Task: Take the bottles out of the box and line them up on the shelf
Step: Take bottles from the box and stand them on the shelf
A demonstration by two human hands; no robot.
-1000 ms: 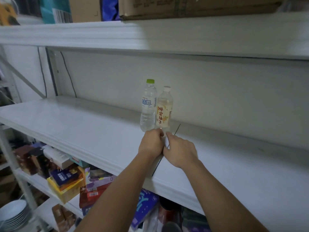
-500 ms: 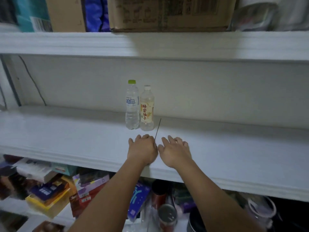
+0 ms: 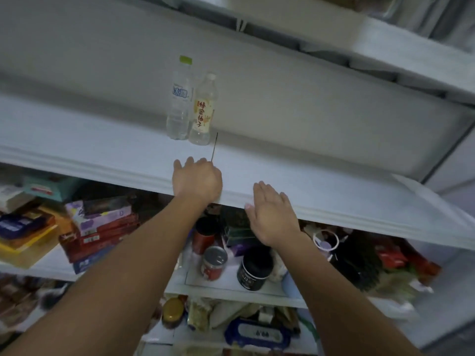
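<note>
- Bare forearms reach up from the near bottom of the view; the left hand (image 3: 197, 180) lies flat over the front lip of the white shelf (image 3: 334, 181), fingers loose and holding nothing.
- Just right of it and nearer, the right hand (image 3: 273, 214) hangs at the shelf's front edge, fingers spread, also holding nothing.
- Below the lip, the lower shelves are packed with boxes, a red can (image 3: 214, 263) and a black jar (image 3: 254, 268), so a dropped arm has little free room there.
- Farther in, a thin dark seam (image 3: 214, 147) crosses the shelf board just beyond the left hand.
- Near the back wall stand two bottles, upright and touching: a clear bottle with a green cap (image 3: 180, 98) on the left and a yellow-labelled bottle with a white cap (image 3: 203, 111) on the right.
- As a judgement, two bottles are placed and the row is only begun; the box is not in view, so how many remain cannot be told.
- Wide bare board lies to the left and right of the pair, with room to extend the row either way.
- Overhead, the upper shelf (image 3: 385, 47) limits how high a bottle can be lifted in.
</note>
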